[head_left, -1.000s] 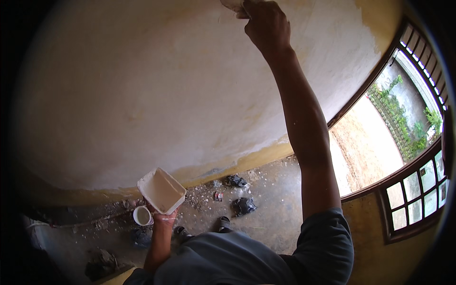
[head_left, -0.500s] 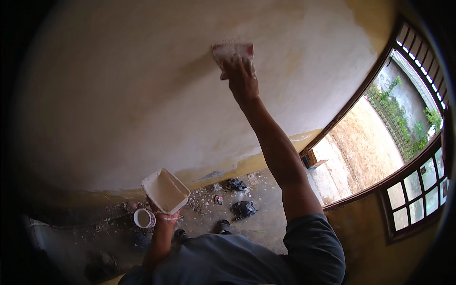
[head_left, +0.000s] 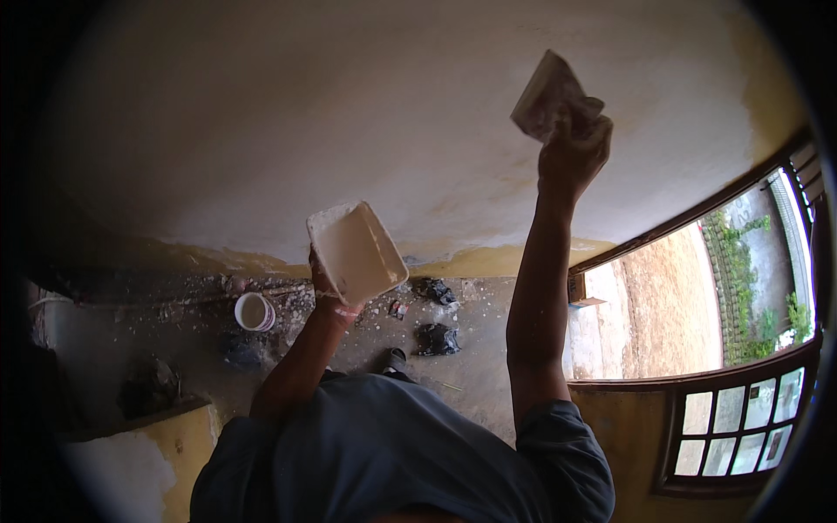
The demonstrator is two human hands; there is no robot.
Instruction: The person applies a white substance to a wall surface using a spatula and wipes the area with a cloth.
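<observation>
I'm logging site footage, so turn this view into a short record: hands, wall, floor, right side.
Left hand: holds a white tub
Right hand: holds a flat scraper in front of the wall; contact unclear
Wall: pale, with yellow patches along its bottom edge
Floor: white bucket, crumpled black bags
Right side: window with small panes

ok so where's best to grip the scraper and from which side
Probably at the end opposite its long straight edge, coming from the picture's lower right, as the right hand does: the scraper is a broad, flat plate tilted that way, so this grip leaves the edge clear.
</observation>
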